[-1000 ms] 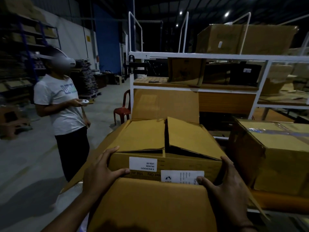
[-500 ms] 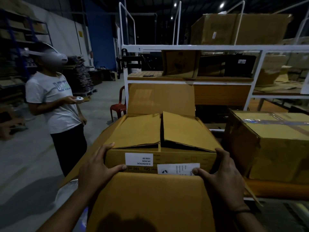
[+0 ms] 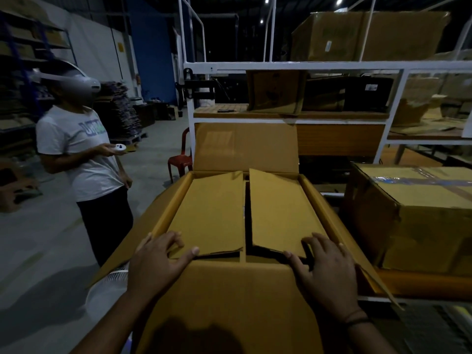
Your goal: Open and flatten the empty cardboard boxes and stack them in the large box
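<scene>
Nearest the camera, both forearms reach forward over the near flap of the large box (image 3: 229,302), which folds out towards the person. The left hand (image 3: 158,261), at about 7 o'clock, sits on the near left corner of a smaller cardboard box (image 3: 212,210). Its fingers (image 3: 168,238) are bent over the top of the left flap and its thumb is stretched along the flap's front edge. The right hand (image 3: 328,269), at about 5 o'clock, takes the near right corner the same way, with spread fingers on the right flap and the thumb against its front edge. A dark band (image 3: 357,319) circles the right wrist. The hands are well apart, each holding its own corner.

The smaller box lies inside the large box, between its side walls. Its two top flaps are nearly closed, with a dark gap running between them. The large box's far flap stands upright at 12 o'clock.

At 3 o'clock, a taped carton (image 3: 421,226) sits just beside the large box. At 11 o'clock, a red plastic chair (image 3: 180,159) stands on the concrete floor. At 10 o'clock, another person (image 3: 84,159) in a white T-shirt wears a headset (image 3: 76,83) and holds a small white controller (image 3: 120,147).

Farther off at 12 o'clock, a white shelving rack (image 3: 281,65) carries more cartons, with a big one (image 3: 365,37) on top.
</scene>
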The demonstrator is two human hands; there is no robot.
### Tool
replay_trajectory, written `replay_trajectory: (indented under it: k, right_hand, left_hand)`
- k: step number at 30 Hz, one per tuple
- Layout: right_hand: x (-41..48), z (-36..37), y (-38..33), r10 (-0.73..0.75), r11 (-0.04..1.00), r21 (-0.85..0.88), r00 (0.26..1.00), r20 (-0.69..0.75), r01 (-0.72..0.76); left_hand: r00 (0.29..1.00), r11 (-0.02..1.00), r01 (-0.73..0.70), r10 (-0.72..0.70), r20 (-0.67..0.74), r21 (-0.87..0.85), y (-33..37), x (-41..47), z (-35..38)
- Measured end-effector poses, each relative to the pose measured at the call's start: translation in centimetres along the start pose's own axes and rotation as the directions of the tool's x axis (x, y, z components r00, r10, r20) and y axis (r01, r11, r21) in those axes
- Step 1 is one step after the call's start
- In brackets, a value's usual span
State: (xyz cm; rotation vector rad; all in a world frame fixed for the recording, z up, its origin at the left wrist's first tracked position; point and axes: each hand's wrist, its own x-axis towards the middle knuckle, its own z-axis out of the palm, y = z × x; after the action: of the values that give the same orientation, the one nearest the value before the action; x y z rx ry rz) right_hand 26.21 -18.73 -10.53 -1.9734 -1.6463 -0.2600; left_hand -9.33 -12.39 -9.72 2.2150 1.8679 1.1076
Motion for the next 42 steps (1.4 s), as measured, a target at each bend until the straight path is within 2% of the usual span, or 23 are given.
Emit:
replay_trajectory:
  k: [5, 7, 10, 13, 14, 16, 18, 19, 21, 24, 26, 28, 30, 32, 35, 38, 42]
  right_hand:
    - [0.9, -0.7, -1.2, -0.021, 0.999, 0.026, 0.996, 0.086, 0.019]
    - [1.2, -0.7, -1.3, -0.036, 0.996, 0.078, 0.997, 0.074, 0.030]
    - [1.5, -0.8, -1.2, -0.037, 0.981, 0.191, 0.999, 0.000, 0.036]
    - [2.3, -1.0, -0.7, -0.063, 0.954, 0.276, 0.979, -0.195, 0.116]
    - [2.7, -1.2, -0.4, -0.099, 0.948, 0.262, 0.951, -0.292, 0.179]
    - [3.9, -1.8, 0.6, -0.213, 0.952, 0.091, 0.843, -0.493, 0.294]
    - [5.3, -3.5, 1.4, -0.329, 0.941, -0.146, 0.737, -0.591, 0.304]
    - [5.9, -4.4, 1.7, -0.377, 0.926, -0.239, 0.708, -0.597, 0.291]
    - [7.1, -5.8, 2.6, -0.457, 0.883, -0.368, 0.708, -0.538, 0.291]
    - [8.6, -6.9, 4.5, -0.503, 0.765, -0.580, 0.821, -0.268, 0.279]
    - [9.2, -7.4, 4.8, -0.421, 0.653, -0.715, 0.904, -0.069, 0.249]
    - [9.4, -7.9, 4.6, -0.262, 0.608, -0.767, 0.964, 0.051, 0.206]
    - [9.7, -8.2, 4.8, -0.103, 0.605, -0.779, 0.986, 0.129, 0.166]
    - [10.0, -8.4, 5.2, -0.018, 0.627, -0.758, 0.977, 0.213, 0.177]
    - [10.0, -7.5, 6.6, 0.035, 0.712, -0.682, 0.962, 0.269, 0.164]
    - [9.7, -5.5, 7.9, 0.065, 0.834, -0.543, 0.961, 0.270, 0.096]
    - [9.6, -3.1, 8.3, 0.116, 0.927, -0.374, 0.963, 0.245, -0.016]
  left_hand:
    - [0.999, 1.000, -0.026, 0.026, 0.018, 0.013, -1.0, 0.5, 0.2]
    - [0.999, 1.000, -0.024, 0.024, 0.034, 0.018, -1.3, 0.7, 0.4]
    - [0.999, 1.000, -0.003, 0.002, 0.048, 0.018, -0.9, 0.9, 0.2]
    - [0.995, 1.000, -0.008, 0.005, 0.099, 0.029, -0.5, 1.2, -0.2]
    - [0.994, 0.999, -0.017, 0.014, 0.109, 0.030, -0.2, 1.3, -0.2]
    - [0.993, 0.999, -0.050, 0.048, 0.108, 0.015, 0.8, 1.3, 0.0]
    - [0.990, 0.994, -0.108, 0.110, 0.090, -0.028, 2.5, 1.1, 0.5]
    - [0.986, 0.988, -0.147, 0.150, 0.077, -0.049, 3.3, 1.0, 1.0]
    - [0.969, 0.968, -0.241, 0.244, 0.037, -0.065, 4.8, 0.7, 2.2]
    - [0.905, 0.903, -0.426, 0.426, -0.025, -0.056, 7.0, 0.5, 4.1]
    - [0.823, 0.821, -0.568, 0.568, -0.018, -0.045, 8.9, 0.3, 5.3]
    - [0.753, 0.754, -0.655, 0.657, 0.033, -0.057, 10.9, 0.1, 6.5]
    - [0.756, 0.764, -0.631, 0.645, 0.111, -0.135, 13.0, -0.2, 7.4]
    - [0.791, 0.815, -0.548, 0.578, 0.201, -0.186, 14.8, -0.3, 8.2]
    - [0.779, 0.838, -0.514, 0.545, 0.311, -0.181, 17.0, 0.0, 9.1]
    - [0.732, 0.833, -0.518, 0.550, 0.402, -0.197, 19.5, 0.5, 9.8]
    - [0.637, 0.815, -0.542, 0.556, 0.534, -0.203, 23.1, 0.5, 11.8]
